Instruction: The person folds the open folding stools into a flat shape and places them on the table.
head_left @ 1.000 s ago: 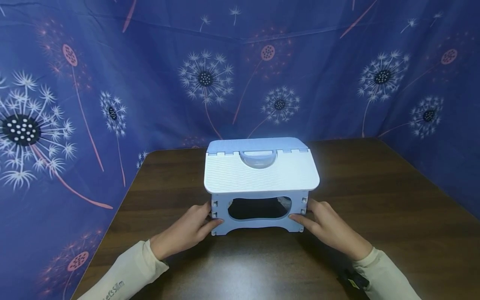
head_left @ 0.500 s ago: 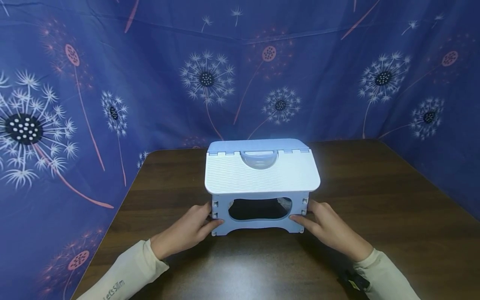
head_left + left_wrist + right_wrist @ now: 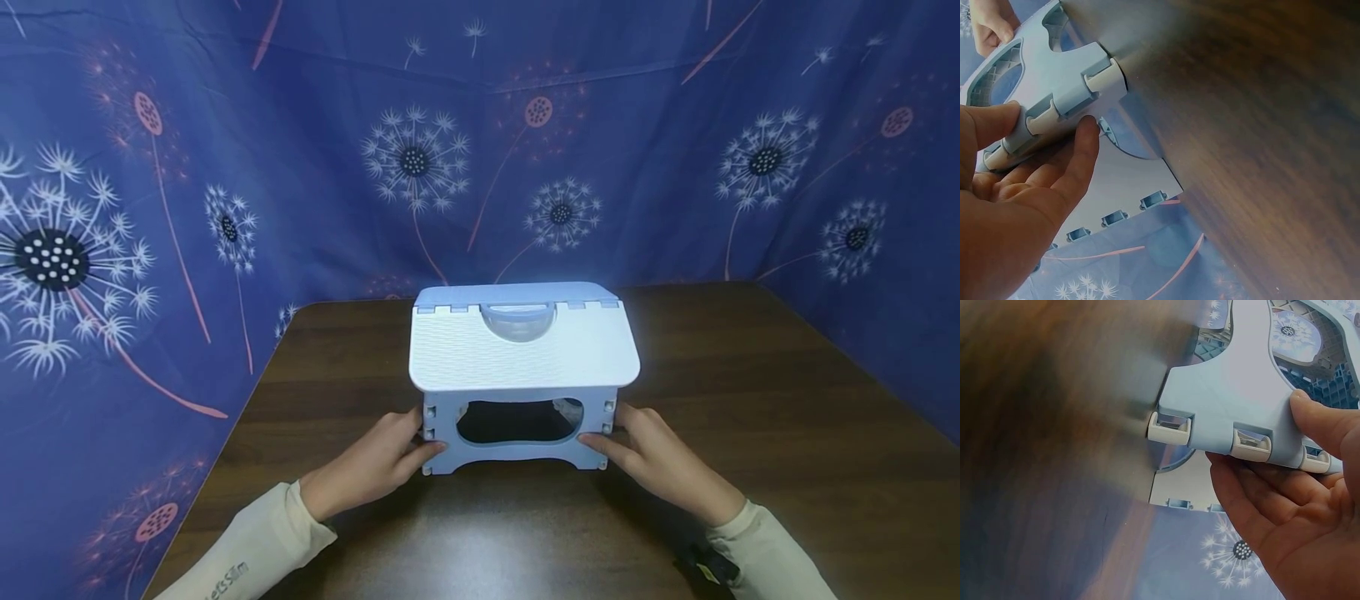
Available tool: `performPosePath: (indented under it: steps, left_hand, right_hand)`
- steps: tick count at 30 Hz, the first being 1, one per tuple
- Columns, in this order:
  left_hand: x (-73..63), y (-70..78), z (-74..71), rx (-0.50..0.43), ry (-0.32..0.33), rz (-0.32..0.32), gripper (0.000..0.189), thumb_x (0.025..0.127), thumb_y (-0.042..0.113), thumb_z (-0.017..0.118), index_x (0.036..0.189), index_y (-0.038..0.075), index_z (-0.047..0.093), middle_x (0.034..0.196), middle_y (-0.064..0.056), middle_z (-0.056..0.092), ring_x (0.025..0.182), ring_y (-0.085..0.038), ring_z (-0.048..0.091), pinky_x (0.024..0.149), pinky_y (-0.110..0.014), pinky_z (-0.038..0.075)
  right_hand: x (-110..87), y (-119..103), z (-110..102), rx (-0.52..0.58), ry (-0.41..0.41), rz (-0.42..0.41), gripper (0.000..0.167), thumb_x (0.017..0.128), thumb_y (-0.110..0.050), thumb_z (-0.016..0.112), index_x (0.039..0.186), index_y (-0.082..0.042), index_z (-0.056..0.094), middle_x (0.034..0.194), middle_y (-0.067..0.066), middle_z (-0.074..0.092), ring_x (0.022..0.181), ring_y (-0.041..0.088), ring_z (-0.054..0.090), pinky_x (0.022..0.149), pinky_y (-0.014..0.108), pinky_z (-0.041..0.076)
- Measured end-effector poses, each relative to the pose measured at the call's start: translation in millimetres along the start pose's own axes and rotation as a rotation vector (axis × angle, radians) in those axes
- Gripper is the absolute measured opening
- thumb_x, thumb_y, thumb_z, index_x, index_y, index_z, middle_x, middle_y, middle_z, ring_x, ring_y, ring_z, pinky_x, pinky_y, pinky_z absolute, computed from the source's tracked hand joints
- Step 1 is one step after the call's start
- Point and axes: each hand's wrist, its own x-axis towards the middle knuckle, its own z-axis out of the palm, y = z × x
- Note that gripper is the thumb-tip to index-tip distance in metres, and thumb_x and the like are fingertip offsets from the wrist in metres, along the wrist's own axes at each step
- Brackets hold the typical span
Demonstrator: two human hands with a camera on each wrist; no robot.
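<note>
A folding step stool (image 3: 517, 362) stands unfolded on the table, its white ribbed top meeting a light blue strip at the back. A blue carry handle (image 3: 517, 312) sits in a rounded recess of that top. At the left edge of the front leg panel, my left hand (image 3: 375, 458) grips the hinged corner, thumb (image 3: 997, 122) on the front face and fingers behind. My right hand (image 3: 663, 458) pinches the opposite edge in the same way, its thumb (image 3: 1319, 419) beside the oval opening. In both wrist views the panel's foot meets the tabletop.
The dark wooden table (image 3: 750, 375) spreads out around the stool. Behind and to both sides hangs a blue cloth (image 3: 645, 150) printed with dandelions. Near the right sleeve lies a small black object (image 3: 705, 562) with a yellow mark.
</note>
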Motion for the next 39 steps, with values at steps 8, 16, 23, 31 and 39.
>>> performPosePath:
  steps: [8,16,23,31,39]
  left_hand:
    - [-1.1,-0.7,0.2,-0.002,-0.004,0.010,0.053,0.102,0.013,0.059,0.147,0.011,0.033,0.087,-0.004,0.064,0.071,-0.015,0.062,0.062,-0.022,0.053]
    - [-0.1,-0.2,-0.4,0.006,0.000,0.010,0.056,0.101,0.012,0.059,0.150,0.009,0.031,0.104,-0.004,0.069,0.080,-0.014,0.066,0.068,-0.022,0.055]
    - [-0.6,-2.3,0.7,0.018,0.008,0.023,0.054,0.101,0.012,0.060,0.148,0.009,0.034,0.098,-0.004,0.068,0.075,-0.008,0.063,0.065,-0.022,0.054]
    - [-1.6,-1.9,0.8,0.021,0.004,0.022,0.054,0.101,0.013,0.059,0.148,0.009,0.034,0.092,-0.003,0.066,0.070,-0.006,0.059,0.061,-0.022,0.052]
    - [-2.8,-1.7,0.7,-0.002,-0.002,0.013,0.056,0.101,0.013,0.059,0.150,0.012,0.031,0.090,-0.003,0.065,0.068,-0.005,0.057,0.059,-0.022,0.052]
  right_hand:
    - [0.1,0.9,0.6,-0.005,-0.009,-0.003,0.051,0.091,-0.009,0.072,0.138,-0.002,0.053,0.118,0.013,0.070,0.084,0.010,0.065,0.072,0.030,0.057]
    - [0.3,0.9,0.0,0.017,-0.016,0.001,0.051,0.092,-0.008,0.072,0.138,-0.001,0.052,0.114,0.011,0.071,0.079,0.010,0.063,0.065,0.029,0.055]
    - [0.0,1.1,0.2,0.024,-0.015,0.002,0.047,0.092,-0.009,0.072,0.135,-0.002,0.054,0.105,0.003,0.072,0.075,0.009,0.062,0.061,0.029,0.055]
    - [-0.5,0.7,0.7,0.026,-0.013,-0.006,0.050,0.091,-0.008,0.072,0.137,0.000,0.052,0.112,0.010,0.072,0.078,0.010,0.063,0.065,0.029,0.056]
    - [-1.3,-0.8,2.3,0.019,-0.013,-0.001,0.051,0.091,-0.009,0.073,0.137,0.000,0.053,0.113,0.012,0.071,0.078,0.010,0.062,0.065,0.029,0.055]
